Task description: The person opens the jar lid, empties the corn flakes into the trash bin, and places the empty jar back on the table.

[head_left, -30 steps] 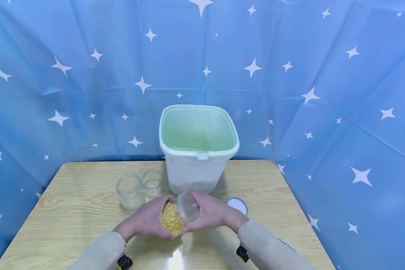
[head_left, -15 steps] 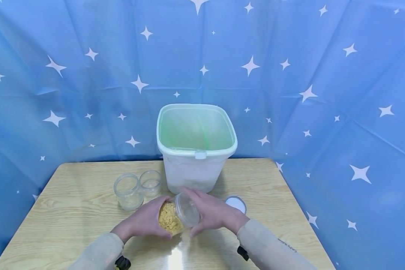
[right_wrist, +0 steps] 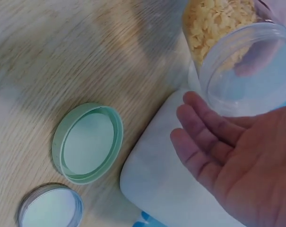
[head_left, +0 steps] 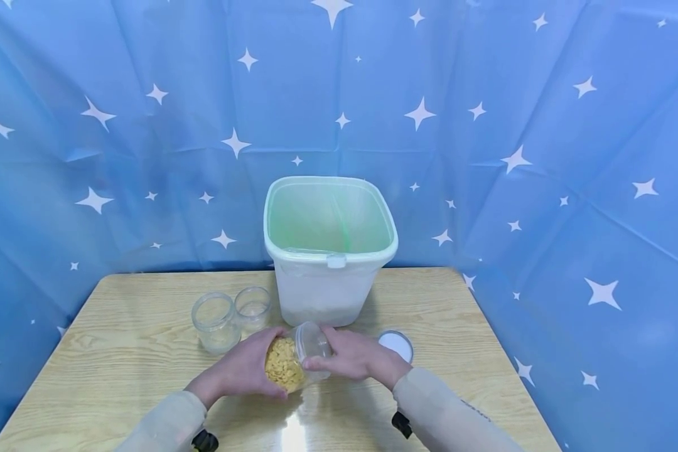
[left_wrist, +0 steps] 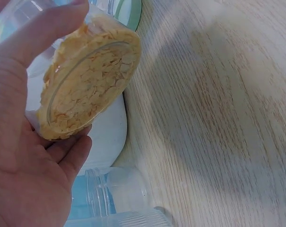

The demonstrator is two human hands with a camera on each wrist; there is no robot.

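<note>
Yellow flakes [head_left: 282,370] sit in the tilted jar [head_left: 294,355] our left hand [head_left: 243,368] grasps, nearer than the white bin [head_left: 323,285]; we should probably steady it while our right hand [head_left: 353,356], grip impossible to tell, meets its clear right end.

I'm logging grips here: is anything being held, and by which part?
The flake jar: the left hand grips its filled end; the right hand appears to hold its clear end.

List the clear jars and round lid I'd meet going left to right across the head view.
Larger clear round jar, smaller clear round jar, clear jar of yellow flakes, round white grey-rimmed lid.
</note>
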